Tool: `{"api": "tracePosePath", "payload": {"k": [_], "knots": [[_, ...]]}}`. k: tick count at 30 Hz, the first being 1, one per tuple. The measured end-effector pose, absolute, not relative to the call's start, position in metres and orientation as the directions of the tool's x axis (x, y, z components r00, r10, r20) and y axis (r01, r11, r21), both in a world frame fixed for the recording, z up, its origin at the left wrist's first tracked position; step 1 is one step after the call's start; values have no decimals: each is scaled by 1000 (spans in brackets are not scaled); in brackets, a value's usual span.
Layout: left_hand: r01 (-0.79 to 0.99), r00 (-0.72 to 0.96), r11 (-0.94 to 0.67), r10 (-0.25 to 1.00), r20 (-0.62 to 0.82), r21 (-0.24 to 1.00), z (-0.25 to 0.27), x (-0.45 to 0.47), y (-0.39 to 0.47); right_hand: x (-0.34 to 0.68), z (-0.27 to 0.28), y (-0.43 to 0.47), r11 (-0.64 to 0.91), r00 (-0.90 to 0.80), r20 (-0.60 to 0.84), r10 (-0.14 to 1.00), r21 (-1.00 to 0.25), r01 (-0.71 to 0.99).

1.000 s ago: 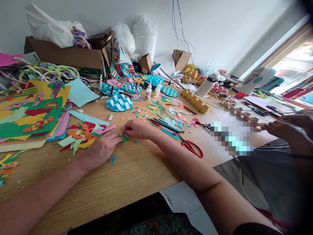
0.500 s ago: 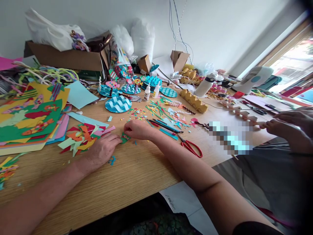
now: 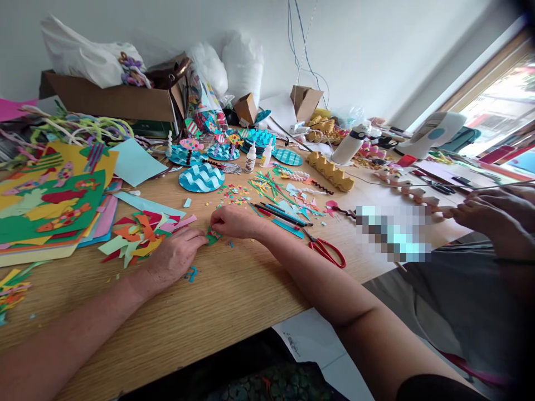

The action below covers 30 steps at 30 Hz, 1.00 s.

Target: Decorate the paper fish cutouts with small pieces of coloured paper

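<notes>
A small green paper cutout (image 3: 214, 236) with coloured bits on it lies on the wooden table, partly hidden by my fingers. My left hand (image 3: 178, 253) rests on the table, its closed fingertips holding the cutout's left edge. From above, my right hand (image 3: 234, 221) bends over the same piece with fingers pinched; whatever is between them is hidden. Blue paper scraps (image 3: 191, 274) lie just below my left hand. Close behind it is a heap of coloured paper strips (image 3: 136, 236). Tiny confetti-like paper bits (image 3: 234, 193) are scattered beyond my right hand.
Red-handled scissors (image 3: 328, 252) and several pencils (image 3: 280, 213) lie right of my hands. Glue bottles (image 3: 251, 158) stand behind, near a blue wavy disc (image 3: 201, 177). Coloured paper sheets (image 3: 50, 211) are stacked left. Another person's hands (image 3: 489, 217) work at the right edge.
</notes>
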<state>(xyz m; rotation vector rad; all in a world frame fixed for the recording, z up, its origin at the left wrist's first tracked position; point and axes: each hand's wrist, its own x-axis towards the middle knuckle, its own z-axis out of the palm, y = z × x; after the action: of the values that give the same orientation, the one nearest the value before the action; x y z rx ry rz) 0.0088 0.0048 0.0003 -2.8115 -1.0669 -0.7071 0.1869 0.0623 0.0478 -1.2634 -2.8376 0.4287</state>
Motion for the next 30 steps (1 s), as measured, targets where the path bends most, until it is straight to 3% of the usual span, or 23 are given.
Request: {"api": "tracePosePath", "payload": {"k": [6, 16, 21, 30], "knots": [[645, 654, -753, 633, 413, 131, 1, 10, 5, 187, 46, 63, 621, -671, -120, 732, -289, 729], [685, 573, -689, 711, 409, 238, 18, 1, 14, 200, 41, 77, 538, -549, 142, 824, -501, 678], [658, 655, -730, 677, 336, 187, 30, 6, 30, 205, 39, 82, 511, -492, 207, 846, -581, 634], [644, 708, -752, 655, 265, 140, 27, 26, 42, 216, 41, 88, 443, -384, 234, 893, -606, 661]]}}
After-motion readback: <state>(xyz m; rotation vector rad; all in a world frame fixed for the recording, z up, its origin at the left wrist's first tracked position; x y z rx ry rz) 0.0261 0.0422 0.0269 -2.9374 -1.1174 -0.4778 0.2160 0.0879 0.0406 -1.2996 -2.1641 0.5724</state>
